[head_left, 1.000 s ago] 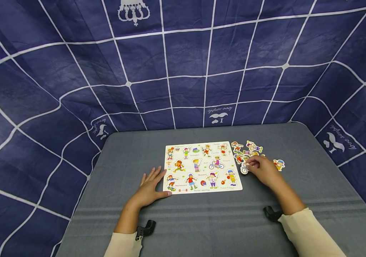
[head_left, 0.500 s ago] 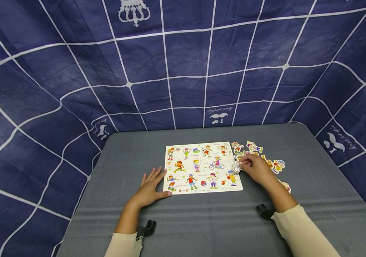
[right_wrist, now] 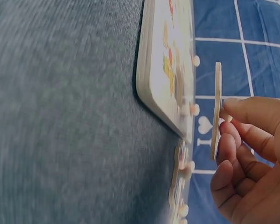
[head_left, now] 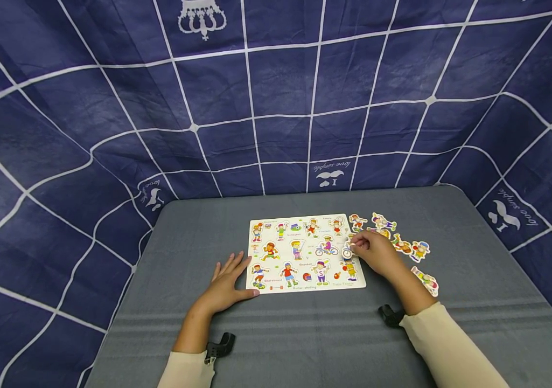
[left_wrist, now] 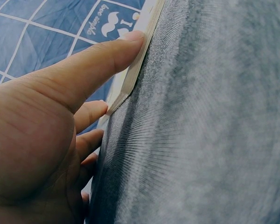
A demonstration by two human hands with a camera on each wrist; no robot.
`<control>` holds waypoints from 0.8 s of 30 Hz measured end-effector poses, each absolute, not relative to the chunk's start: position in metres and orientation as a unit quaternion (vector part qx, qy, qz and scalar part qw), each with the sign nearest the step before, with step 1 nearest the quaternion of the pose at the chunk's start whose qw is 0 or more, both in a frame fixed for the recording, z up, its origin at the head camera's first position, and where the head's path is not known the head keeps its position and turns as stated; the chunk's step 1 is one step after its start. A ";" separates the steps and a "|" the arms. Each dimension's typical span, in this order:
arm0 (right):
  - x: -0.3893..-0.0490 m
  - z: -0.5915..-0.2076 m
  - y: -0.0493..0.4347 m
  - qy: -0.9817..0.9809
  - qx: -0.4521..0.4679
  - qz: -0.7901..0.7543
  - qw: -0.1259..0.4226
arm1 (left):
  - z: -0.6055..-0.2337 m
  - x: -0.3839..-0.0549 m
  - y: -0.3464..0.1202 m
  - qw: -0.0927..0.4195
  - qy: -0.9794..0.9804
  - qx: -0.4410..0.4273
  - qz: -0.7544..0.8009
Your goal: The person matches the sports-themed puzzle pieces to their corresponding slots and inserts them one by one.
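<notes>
Navy cloth (head_left: 276, 86): it hung behind the bench and down both sides, crossed by white lines, with a moustache and the words "love simple" printed here and there.
Bench (head_left: 305, 334): its grey cover ran beneath everything I was looking at.
Left sleeve (head_left: 186, 371): cream-coloured, with a black wrist device (head_left: 221, 345) beside its cuff.
Left hand (head_left: 222, 291): its grip was spread wide and closed round nothing; the thumb rested on the board's edge by the near left corner, and the fingers reached up along the left side.
Puzzle board (head_left: 284, 253): it lay flat, pale and wooden, covered with children at sport, among them a runner, a golfer and a cyclist, each sport named in small print.
Wheel piece (head_left: 347, 251): a thin wooden shape with a wheel on it, partly covered by fingers; it was above the board's right side, held clear of the surface.
Right hand (head_left: 377, 253): its grip was a narrow pinch, thumb and fingers together on the back of that piece.
Loose pieces (head_left: 402, 244): several figures lay scattered right of the board, some close together, a few showing round knobs.
Right sleeve (head_left: 450, 345): cream too, with another black device (head_left: 392, 316) near the cuff.
</notes>
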State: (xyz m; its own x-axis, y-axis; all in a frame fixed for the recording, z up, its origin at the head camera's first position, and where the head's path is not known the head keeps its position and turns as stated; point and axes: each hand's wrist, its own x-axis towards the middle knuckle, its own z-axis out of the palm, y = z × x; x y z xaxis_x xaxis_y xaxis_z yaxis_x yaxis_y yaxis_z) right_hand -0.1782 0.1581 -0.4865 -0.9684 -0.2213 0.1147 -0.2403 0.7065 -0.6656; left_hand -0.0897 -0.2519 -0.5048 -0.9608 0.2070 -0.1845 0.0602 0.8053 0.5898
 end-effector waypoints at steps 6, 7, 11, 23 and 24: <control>-0.181 -0.486 0.147 -0.922 0.129 0.366 0.006 | -0.505 -0.090 -0.253 0.119 0.943 0.073 0.303; -0.181 -0.486 0.145 -0.920 0.130 0.369 0.006 | -0.505 -0.089 -0.253 0.118 0.943 0.074 0.302; -0.184 -0.486 0.139 -0.918 0.140 0.370 0.009 | -0.505 -0.089 -0.253 0.116 0.944 0.076 0.300; -0.191 -0.486 0.123 -0.921 0.153 0.359 -0.016 | -0.506 -0.089 -0.253 0.117 0.944 0.080 0.297; -0.192 -0.485 0.122 -0.920 0.155 0.360 -0.019 | -0.506 -0.089 -0.253 0.117 0.944 0.080 0.297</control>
